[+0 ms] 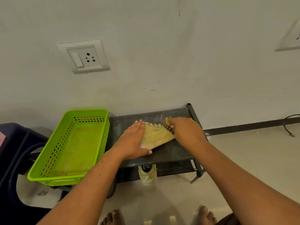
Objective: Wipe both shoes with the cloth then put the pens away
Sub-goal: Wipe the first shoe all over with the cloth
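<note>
Up top, the tan shoe (155,135) lies slantwise, left hand (133,140) flat on it — right hand (186,132) fingers clenched on striped cloth (168,126); bare rack (172,153) below, green basket (73,143) touching left.

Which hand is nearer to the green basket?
Left. The left hand rests on the near end of the shoe on the rack's top shelf, just right of the green basket. The right hand holds the shoe's far end, further right.
</note>
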